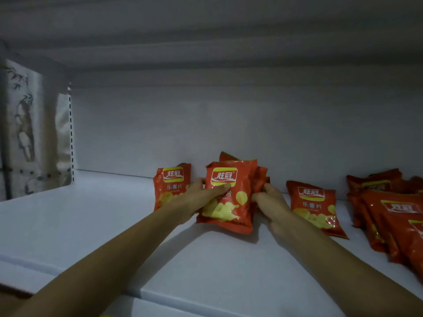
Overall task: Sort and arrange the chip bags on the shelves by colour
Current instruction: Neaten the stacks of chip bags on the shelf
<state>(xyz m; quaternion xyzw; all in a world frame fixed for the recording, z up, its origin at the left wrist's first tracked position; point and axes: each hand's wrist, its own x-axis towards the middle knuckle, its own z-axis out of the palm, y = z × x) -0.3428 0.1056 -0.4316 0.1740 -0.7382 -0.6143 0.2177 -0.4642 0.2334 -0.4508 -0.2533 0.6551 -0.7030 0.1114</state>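
Note:
A stack of red chip bags stands upright against the back wall of a white shelf. My left hand grips the stack's left side, thumb across the front bag. My right hand grips its right side, fingers curled round the bags' edges. Another red bag leans on the wall just left of the stack, partly behind my left hand. A further red bag leans to the right of my right hand.
Several red bags lie in a loose pile at the far right of the shelf. A slotted upright and a patterned panel close off the left end. Another shelf hangs overhead.

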